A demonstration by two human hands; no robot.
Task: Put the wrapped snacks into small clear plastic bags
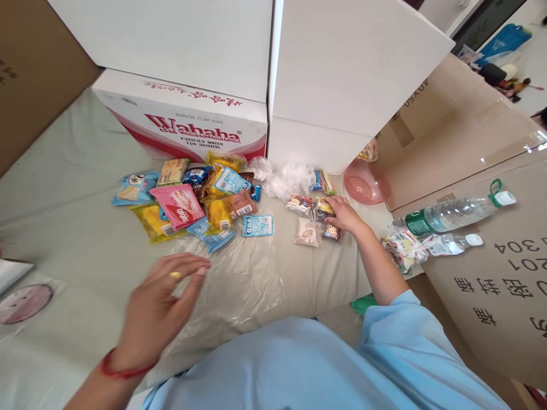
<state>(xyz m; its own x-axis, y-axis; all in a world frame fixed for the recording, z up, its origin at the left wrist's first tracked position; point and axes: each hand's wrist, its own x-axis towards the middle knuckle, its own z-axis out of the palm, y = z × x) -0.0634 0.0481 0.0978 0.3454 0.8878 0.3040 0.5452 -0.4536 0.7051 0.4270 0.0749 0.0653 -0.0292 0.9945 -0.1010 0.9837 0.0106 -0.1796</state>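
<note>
My left hand (160, 307), with a gold ring and a red wrist cord, hovers over a clear plastic sheet (243, 279). Its fingers are loosely curved towards the thumb, and nothing shows in them. Off to the right, my right hand (345, 216) has its thumb and fingers around a small yellow-and-dark snack packet (323, 206). Close by lie a red-and-white packet (299, 204), a pale packet (307, 233) and a dark patterned packet (332, 232). In front of my left hand is a pile of snacks, among them a pink wafer packet (178, 208) and a light blue packet (257, 225).
A white-and-red water carton (183, 125) stands behind the pile. Crumpled clear plastic (288, 181) lies beside it. A pink bowl (366, 182), a large bottle (457, 213), a smaller bottle (453, 245) and a cardboard wall (491, 239) are at the right.
</note>
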